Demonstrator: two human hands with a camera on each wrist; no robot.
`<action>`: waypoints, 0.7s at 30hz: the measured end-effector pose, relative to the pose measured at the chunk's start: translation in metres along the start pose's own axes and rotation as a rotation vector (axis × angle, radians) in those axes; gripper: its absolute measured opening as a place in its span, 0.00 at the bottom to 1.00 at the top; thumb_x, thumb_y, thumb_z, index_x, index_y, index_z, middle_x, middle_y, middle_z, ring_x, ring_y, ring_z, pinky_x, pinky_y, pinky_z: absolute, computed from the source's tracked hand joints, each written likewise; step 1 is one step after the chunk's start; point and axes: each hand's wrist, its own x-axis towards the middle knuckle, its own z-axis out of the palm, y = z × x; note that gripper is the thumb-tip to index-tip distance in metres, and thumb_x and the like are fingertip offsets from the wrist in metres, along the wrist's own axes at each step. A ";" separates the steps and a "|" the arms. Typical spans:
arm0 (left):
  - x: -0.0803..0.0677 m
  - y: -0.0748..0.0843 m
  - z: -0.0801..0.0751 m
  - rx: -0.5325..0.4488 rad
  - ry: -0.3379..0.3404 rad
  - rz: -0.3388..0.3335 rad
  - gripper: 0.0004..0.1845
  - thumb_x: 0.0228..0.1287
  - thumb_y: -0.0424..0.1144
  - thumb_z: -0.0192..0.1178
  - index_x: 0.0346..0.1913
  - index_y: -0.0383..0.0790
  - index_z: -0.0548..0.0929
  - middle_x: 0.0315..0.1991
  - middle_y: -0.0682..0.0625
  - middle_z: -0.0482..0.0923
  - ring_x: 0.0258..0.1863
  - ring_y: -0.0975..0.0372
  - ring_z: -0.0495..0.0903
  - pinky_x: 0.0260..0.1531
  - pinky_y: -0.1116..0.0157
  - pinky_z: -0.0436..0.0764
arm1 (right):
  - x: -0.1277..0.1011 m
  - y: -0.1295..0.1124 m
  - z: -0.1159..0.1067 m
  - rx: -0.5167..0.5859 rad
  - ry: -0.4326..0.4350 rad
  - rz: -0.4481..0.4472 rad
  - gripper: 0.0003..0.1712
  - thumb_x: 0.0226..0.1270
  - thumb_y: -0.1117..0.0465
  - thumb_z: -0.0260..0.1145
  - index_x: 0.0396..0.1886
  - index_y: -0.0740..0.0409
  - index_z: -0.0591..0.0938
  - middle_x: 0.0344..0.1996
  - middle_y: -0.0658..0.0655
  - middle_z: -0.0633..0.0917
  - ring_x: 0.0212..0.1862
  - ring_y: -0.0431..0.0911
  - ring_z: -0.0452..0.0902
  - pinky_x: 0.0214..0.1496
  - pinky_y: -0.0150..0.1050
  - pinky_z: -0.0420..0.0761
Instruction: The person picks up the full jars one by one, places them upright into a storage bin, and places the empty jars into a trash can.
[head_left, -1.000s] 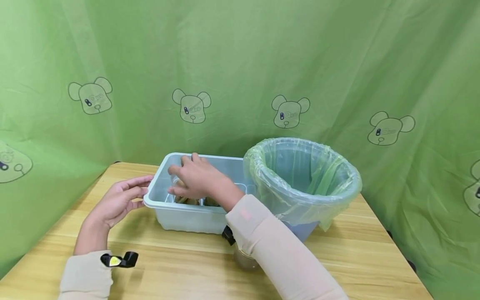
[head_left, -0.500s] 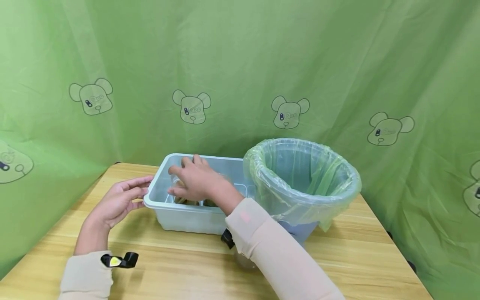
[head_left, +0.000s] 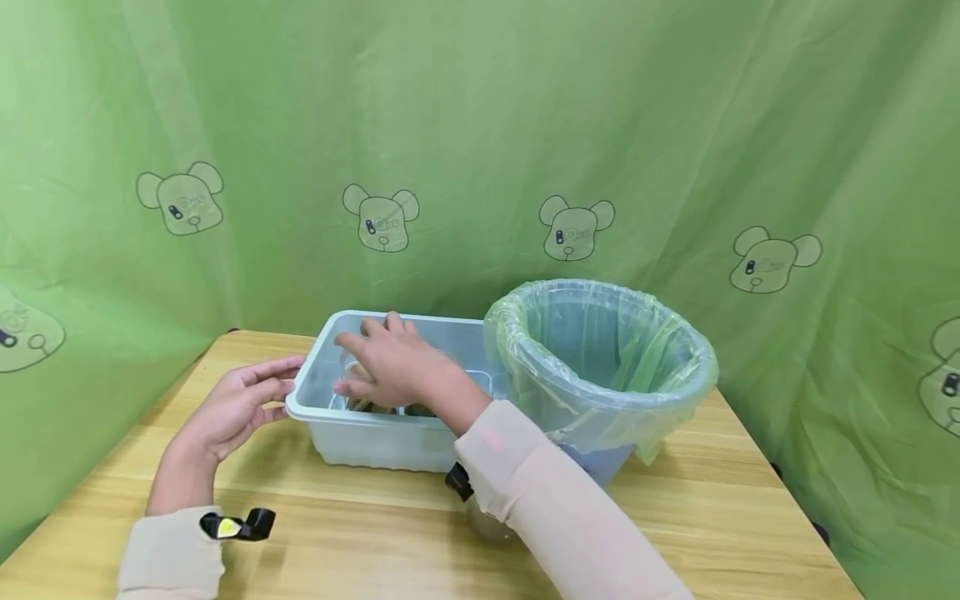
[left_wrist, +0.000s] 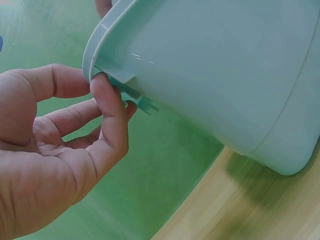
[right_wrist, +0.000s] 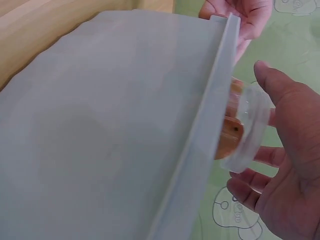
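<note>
A pale blue plastic bin [head_left: 375, 442] stands on the wooden table [head_left: 337, 533]. My left hand [head_left: 273, 387] rests against the bin's left rim, with the thumb tip under the lip and the fingers nearly straight [left_wrist: 107, 105]. My right hand [head_left: 390, 362] reaches down into the bin and grips a clear round container [right_wrist: 245, 130] with brownish contents, thumb on one side and fingers on the other [right_wrist: 290, 165]. More brownish items lie in the bin under this hand, mostly hidden. The bin's wall [right_wrist: 115, 125] fills the right wrist view.
A round waste bin lined with a green bag [head_left: 600, 400] stands touching the blue bin's right end. Green printed cloth hangs behind and to both sides. Bare tabletop lies in front of the bins.
</note>
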 end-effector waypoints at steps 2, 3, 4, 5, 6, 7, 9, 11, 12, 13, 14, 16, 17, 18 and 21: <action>0.000 0.000 0.000 0.005 0.002 -0.002 0.29 0.77 0.33 0.55 0.74 0.24 0.63 0.58 0.54 0.80 0.55 0.63 0.81 0.49 0.62 0.84 | -0.002 0.000 -0.003 -0.005 -0.001 0.005 0.40 0.75 0.30 0.52 0.79 0.42 0.65 0.65 0.56 0.73 0.58 0.53 0.66 0.63 0.49 0.69; -0.001 0.000 0.000 0.007 0.003 -0.002 0.29 0.77 0.33 0.55 0.74 0.24 0.63 0.58 0.55 0.80 0.54 0.63 0.81 0.49 0.62 0.84 | -0.004 0.000 -0.005 -0.007 -0.001 0.007 0.40 0.75 0.30 0.52 0.79 0.42 0.64 0.65 0.56 0.72 0.58 0.54 0.66 0.64 0.49 0.69; -0.001 0.000 0.000 0.010 0.003 -0.001 0.29 0.77 0.33 0.55 0.74 0.24 0.63 0.58 0.55 0.80 0.54 0.63 0.81 0.49 0.62 0.84 | -0.005 0.000 -0.006 -0.011 -0.002 0.009 0.40 0.75 0.30 0.52 0.79 0.42 0.64 0.66 0.56 0.72 0.59 0.54 0.66 0.65 0.50 0.68; -0.001 0.000 0.000 0.013 0.003 -0.001 0.29 0.77 0.33 0.55 0.74 0.24 0.63 0.58 0.55 0.80 0.54 0.63 0.81 0.49 0.62 0.84 | -0.006 0.000 -0.008 -0.015 -0.003 0.010 0.40 0.75 0.30 0.52 0.79 0.42 0.64 0.66 0.56 0.72 0.59 0.54 0.66 0.66 0.50 0.68; -0.001 0.001 0.001 0.013 0.003 -0.001 0.29 0.77 0.33 0.55 0.74 0.24 0.63 0.58 0.55 0.80 0.54 0.63 0.81 0.49 0.62 0.84 | -0.008 0.000 -0.009 -0.019 -0.003 0.010 0.40 0.75 0.30 0.51 0.79 0.42 0.64 0.66 0.56 0.72 0.60 0.54 0.67 0.66 0.50 0.68; -0.001 0.001 0.001 0.012 0.003 0.000 0.29 0.77 0.33 0.55 0.74 0.24 0.63 0.57 0.55 0.80 0.54 0.63 0.81 0.49 0.62 0.84 | -0.009 0.000 -0.010 -0.020 -0.003 0.009 0.40 0.75 0.30 0.51 0.79 0.42 0.63 0.66 0.56 0.72 0.61 0.55 0.67 0.67 0.51 0.68; -0.001 0.000 0.001 0.009 0.002 0.002 0.29 0.77 0.33 0.55 0.74 0.24 0.63 0.57 0.55 0.80 0.54 0.63 0.81 0.49 0.62 0.84 | -0.011 0.000 -0.013 -0.021 0.000 0.007 0.40 0.75 0.30 0.51 0.80 0.42 0.63 0.67 0.56 0.72 0.62 0.55 0.67 0.68 0.51 0.67; -0.001 0.000 0.001 0.003 0.001 0.002 0.29 0.77 0.33 0.55 0.74 0.23 0.63 0.57 0.56 0.80 0.54 0.63 0.81 0.49 0.62 0.84 | -0.014 0.001 -0.015 -0.020 0.005 0.005 0.40 0.75 0.31 0.52 0.79 0.43 0.64 0.67 0.57 0.72 0.63 0.55 0.67 0.68 0.51 0.67; -0.001 0.000 0.001 0.000 0.000 0.001 0.29 0.77 0.33 0.55 0.74 0.23 0.62 0.57 0.56 0.81 0.53 0.63 0.81 0.49 0.62 0.84 | -0.015 0.001 -0.017 -0.020 0.009 0.006 0.40 0.75 0.31 0.52 0.79 0.42 0.64 0.67 0.57 0.72 0.63 0.55 0.66 0.68 0.51 0.67; -0.001 0.000 0.001 -0.002 0.000 0.001 0.29 0.77 0.33 0.55 0.74 0.23 0.62 0.57 0.56 0.81 0.53 0.63 0.81 0.49 0.62 0.84 | -0.017 0.001 -0.018 -0.019 0.013 0.005 0.40 0.75 0.31 0.52 0.79 0.42 0.64 0.67 0.57 0.72 0.63 0.55 0.66 0.68 0.51 0.67; -0.001 0.000 0.000 -0.003 -0.001 0.000 0.29 0.77 0.33 0.55 0.74 0.23 0.62 0.56 0.56 0.81 0.53 0.64 0.81 0.49 0.62 0.85 | -0.018 0.000 -0.020 -0.019 0.016 0.005 0.40 0.75 0.31 0.52 0.79 0.42 0.64 0.67 0.57 0.72 0.63 0.55 0.66 0.67 0.51 0.67; -0.001 -0.001 0.000 -0.005 -0.001 0.000 0.29 0.77 0.33 0.55 0.74 0.23 0.62 0.56 0.56 0.81 0.53 0.64 0.81 0.49 0.62 0.85 | -0.021 0.000 -0.023 -0.021 0.021 0.005 0.40 0.75 0.31 0.53 0.79 0.42 0.64 0.67 0.56 0.72 0.62 0.55 0.66 0.66 0.51 0.67; -0.001 -0.001 0.000 -0.005 -0.001 0.000 0.29 0.77 0.33 0.55 0.74 0.23 0.63 0.56 0.56 0.81 0.53 0.64 0.81 0.49 0.62 0.85 | -0.023 0.000 -0.025 -0.023 0.023 0.003 0.39 0.75 0.31 0.53 0.79 0.42 0.64 0.67 0.56 0.72 0.61 0.55 0.66 0.65 0.50 0.67; -0.001 0.000 0.001 -0.005 0.000 0.000 0.29 0.77 0.33 0.55 0.74 0.24 0.63 0.56 0.56 0.81 0.53 0.64 0.81 0.49 0.62 0.85 | -0.024 0.000 -0.026 -0.024 0.025 0.001 0.39 0.75 0.31 0.53 0.79 0.42 0.64 0.67 0.56 0.72 0.61 0.54 0.66 0.65 0.50 0.67; -0.001 0.000 0.001 -0.011 0.001 0.001 0.29 0.77 0.33 0.55 0.74 0.24 0.63 0.56 0.56 0.81 0.53 0.63 0.82 0.48 0.61 0.85 | -0.030 -0.001 -0.031 -0.034 0.035 -0.008 0.39 0.76 0.31 0.52 0.79 0.42 0.64 0.66 0.56 0.72 0.59 0.53 0.65 0.62 0.48 0.67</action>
